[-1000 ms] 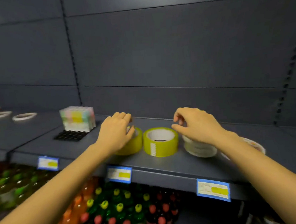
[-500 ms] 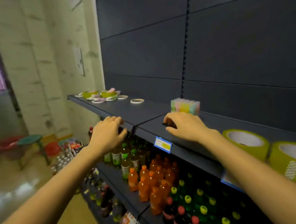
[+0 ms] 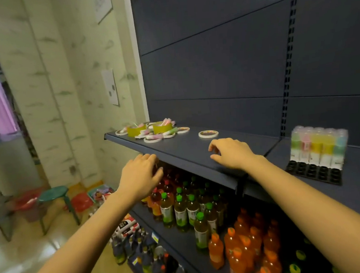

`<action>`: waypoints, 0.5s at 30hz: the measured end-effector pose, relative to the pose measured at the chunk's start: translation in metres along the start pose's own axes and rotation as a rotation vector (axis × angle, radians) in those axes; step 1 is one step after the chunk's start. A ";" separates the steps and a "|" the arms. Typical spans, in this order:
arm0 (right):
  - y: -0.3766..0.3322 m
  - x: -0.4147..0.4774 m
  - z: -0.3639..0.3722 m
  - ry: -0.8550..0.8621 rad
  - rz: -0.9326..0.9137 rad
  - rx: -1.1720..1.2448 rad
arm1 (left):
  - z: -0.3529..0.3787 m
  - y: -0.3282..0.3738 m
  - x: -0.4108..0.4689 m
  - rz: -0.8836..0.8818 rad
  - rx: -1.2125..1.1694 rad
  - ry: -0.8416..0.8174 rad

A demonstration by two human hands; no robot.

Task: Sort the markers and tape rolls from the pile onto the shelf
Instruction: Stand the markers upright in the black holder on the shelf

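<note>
my left hand (image 3: 140, 177) at dark grey metal shelf (image 3: 186, 155) front edge, grip released | my right hand (image 3: 232, 153) over shelf, grip released, near thin white tape ring (image 3: 208, 133)

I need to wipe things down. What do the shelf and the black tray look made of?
The shelf looks like sheet metal, matte dark grey paint: thin folded front edge. The black tray seems moulded plastic, faintly glossy: rows of round sockets.

The left hand (image 3: 140, 177) and right hand (image 3: 231, 154) have moved off the yellow rolls, leftward along the shelf (image 3: 186, 149) toward the pile (image 3: 153, 130).
</note>
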State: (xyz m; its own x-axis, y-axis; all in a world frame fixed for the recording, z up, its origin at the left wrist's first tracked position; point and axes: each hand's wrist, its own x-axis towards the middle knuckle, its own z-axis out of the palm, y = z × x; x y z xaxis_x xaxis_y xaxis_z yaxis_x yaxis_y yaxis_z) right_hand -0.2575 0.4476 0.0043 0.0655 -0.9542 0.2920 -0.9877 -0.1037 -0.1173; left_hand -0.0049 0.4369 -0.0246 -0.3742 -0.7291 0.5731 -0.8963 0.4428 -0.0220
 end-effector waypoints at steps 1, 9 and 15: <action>-0.005 0.010 0.003 -0.005 0.005 -0.003 | 0.005 -0.009 0.006 -0.002 -0.012 -0.002; -0.036 0.093 0.032 -0.057 0.009 -0.020 | 0.049 -0.068 0.042 -0.007 -0.076 -0.023; -0.048 0.178 0.058 -0.063 0.008 -0.028 | 0.085 -0.111 0.088 -0.043 -0.097 0.013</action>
State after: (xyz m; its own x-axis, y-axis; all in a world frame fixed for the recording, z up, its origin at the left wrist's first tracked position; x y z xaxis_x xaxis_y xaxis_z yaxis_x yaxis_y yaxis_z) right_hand -0.1903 0.2660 0.0068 0.0657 -0.9709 0.2304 -0.9917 -0.0891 -0.0924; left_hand 0.0418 0.2788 -0.0409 -0.3328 -0.7420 0.5820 -0.8838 0.4606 0.0818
